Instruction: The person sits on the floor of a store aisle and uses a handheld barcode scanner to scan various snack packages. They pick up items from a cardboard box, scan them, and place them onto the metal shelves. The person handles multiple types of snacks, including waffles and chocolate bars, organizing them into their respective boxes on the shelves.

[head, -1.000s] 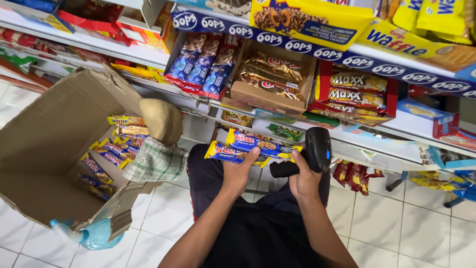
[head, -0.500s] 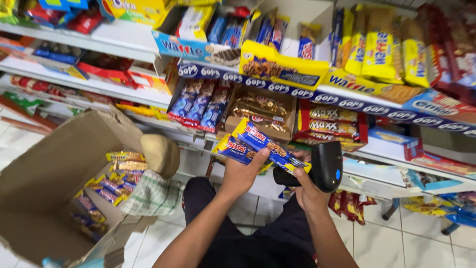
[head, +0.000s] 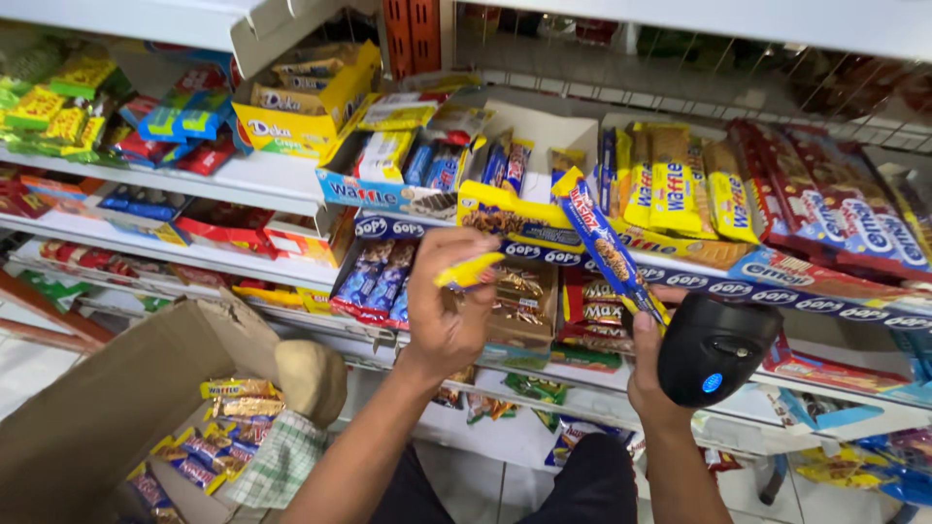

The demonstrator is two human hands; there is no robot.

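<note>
Glossy snack bar [head: 607, 247], long, flat-wrapped

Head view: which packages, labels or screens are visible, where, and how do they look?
Long snack bar: blue and yellow wrapper, in right hand, tilted.
Yellow-edged bar: in left hand.
Handheld scanner: black, blue light, right hand.
Shelf-edge label strip: dark blue, white ovals.
Yellow packs: upper shelf, upright.
Cardboard box: lower left, holds mixed wrapped bars.

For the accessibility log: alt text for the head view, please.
Left hand holds a yellow snack pack; right hand holds a black scanner and a long blue snack bar, before stocked shelves. A cardboard box sits lower left.
</note>
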